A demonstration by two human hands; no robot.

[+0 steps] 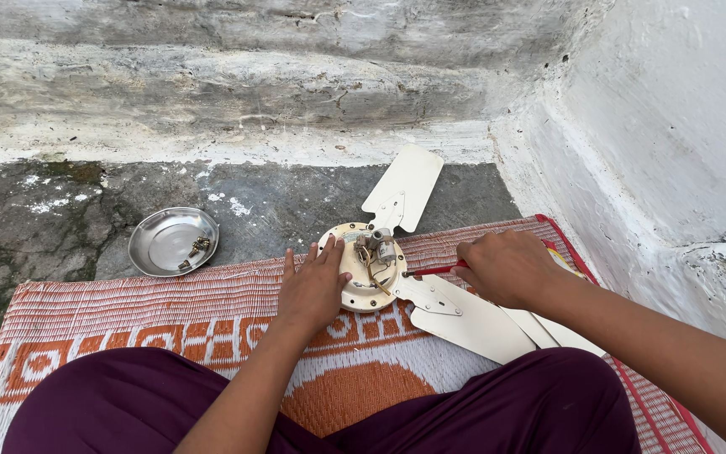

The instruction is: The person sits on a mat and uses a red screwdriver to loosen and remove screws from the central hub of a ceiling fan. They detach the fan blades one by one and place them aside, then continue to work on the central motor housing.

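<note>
Right hand (506, 267), right of centre frame: fingers curled tight round one red-handled screwdriver (434, 270), shaft pointing left, tip at the blade bracket beside the fan motor hub (369, 267). Left hand (313, 290), centre frame: flat, fingers spread and unclenched, pressed on the hub's left rim, gripping nothing. Both forearms reaching forward from lower frame over knees in maroon cloth.

Count: one cream round hub, centre frame, with exposed wiring and a small capacitor on top. Fan blades (464, 319) visible: one towards upper centre, at least two overlapping towards lower right; exact number there hard to tell, partly hidden under the right arm.

One steel dish (155, 245), left of centre, resting on the concrete floor (44, 227) just off the mat edge. Contents: a few small brass-coloured screws; number unclear.

One orange-and-white woven mat (170, 319) under hub and blades. Whitewashed wall (674, 126) at right.
</note>
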